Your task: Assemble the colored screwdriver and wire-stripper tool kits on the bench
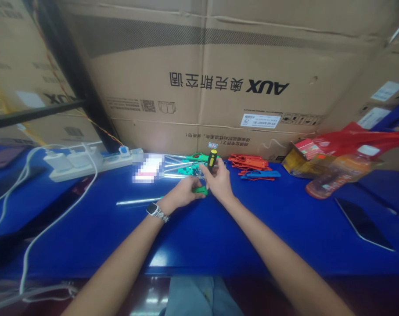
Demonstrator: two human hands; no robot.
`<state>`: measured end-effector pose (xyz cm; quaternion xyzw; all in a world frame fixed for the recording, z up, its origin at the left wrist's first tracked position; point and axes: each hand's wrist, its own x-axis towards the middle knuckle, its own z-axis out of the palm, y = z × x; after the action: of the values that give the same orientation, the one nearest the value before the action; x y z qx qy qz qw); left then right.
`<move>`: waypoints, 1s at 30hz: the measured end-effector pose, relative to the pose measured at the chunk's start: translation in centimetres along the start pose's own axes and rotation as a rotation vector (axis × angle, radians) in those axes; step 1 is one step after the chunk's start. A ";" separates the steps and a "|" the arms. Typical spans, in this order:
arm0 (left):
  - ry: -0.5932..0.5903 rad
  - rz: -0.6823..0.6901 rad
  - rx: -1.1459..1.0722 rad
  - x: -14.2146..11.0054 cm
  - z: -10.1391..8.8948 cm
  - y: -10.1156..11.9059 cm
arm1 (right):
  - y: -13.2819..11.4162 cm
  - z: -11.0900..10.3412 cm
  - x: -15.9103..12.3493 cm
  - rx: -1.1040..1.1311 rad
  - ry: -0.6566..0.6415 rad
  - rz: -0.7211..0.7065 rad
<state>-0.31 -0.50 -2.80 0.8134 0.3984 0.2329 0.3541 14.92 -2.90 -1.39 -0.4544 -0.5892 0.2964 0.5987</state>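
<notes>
My left hand (182,191), with a watch (152,209) on the wrist, is closed around a green plastic handle (201,191). A thin metal rod (136,202) extends from it to the left, low over the blue table. My right hand (221,182) grips a yellow and black screwdriver (212,159) upright, just right of the green handle; its tip is hidden by my fingers. Behind my hands lie several more metal rods (177,166) with green plastic parts (199,157). Beyond my right hand is a pile of orange-red plastic parts (248,162), with blue ones (260,174) in front.
A power strip (84,169) with white plugs and trailing cables lies at the left. To the right are a drink bottle (340,175) on its side, a red plastic bag (357,136) and a dark phone (364,224). A large cardboard box (136,79) stands along the table's back.
</notes>
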 end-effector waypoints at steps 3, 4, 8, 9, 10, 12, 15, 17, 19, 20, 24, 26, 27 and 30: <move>-0.018 -0.005 -0.013 0.1 0.0 -0.1 | 0.1 -1.0 -0.2 0.068 -0.163 0.015; -0.021 -0.005 -0.011 0.1 0.0 -0.2 | 0.2 -1.2 -0.2 0.087 -0.204 0.027; -0.016 -0.002 0.001 0.1 0.0 -0.2 | 0.4 -1.4 0.1 0.097 -0.171 0.041; -0.018 0.000 -0.002 0.1 0.0 -0.2 | 0.4 -1.1 0.2 0.092 -0.133 0.036; -0.022 0.008 -0.015 0.1 0.0 -0.2 | 0.4 -0.8 0.3 0.089 -0.101 0.033; -0.041 0.036 -0.054 0.2 0.1 -0.2 | 0.4 -0.1 0.4 0.087 -0.065 0.041; -0.046 0.057 -0.067 0.2 0.1 -0.3 | 0.4 0.6 0.5 0.062 -0.033 0.052; -0.029 0.037 -0.037 0.3 0.1 -0.4 | 0.5 0.4 0.4 0.053 -0.012 0.050; -0.018 0.024 -0.021 0.3 0.1 -0.5 | 0.5 -0.3 0.2 0.095 -0.048 0.071; -0.018 0.022 -0.018 0.3 0.1 -0.5 | 0.4 -0.7 0.1 0.133 -0.095 0.096; -0.015 0.017 -0.021 0.3 0.2 -0.6 | -0.1 -2.2 0.0 0.184 -0.271 0.175; -0.008 0.000 -0.014 0.3 0.2 -0.6 | -0.1 -2.5 0.3 0.140 -0.237 0.131; -0.007 -0.007 -0.009 0.3 0.2 -0.6 | -0.1 -2.5 0.4 0.125 -0.199 0.100; -0.007 -0.007 0.008 0.2 0.2 -0.5 | 0.2 -1.8 0.6 0.117 -0.081 0.052</move>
<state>-0.26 -0.18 -3.31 0.8142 0.4009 0.2272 0.3532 16.83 -2.62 -1.05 -0.4215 -0.5826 0.3640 0.5920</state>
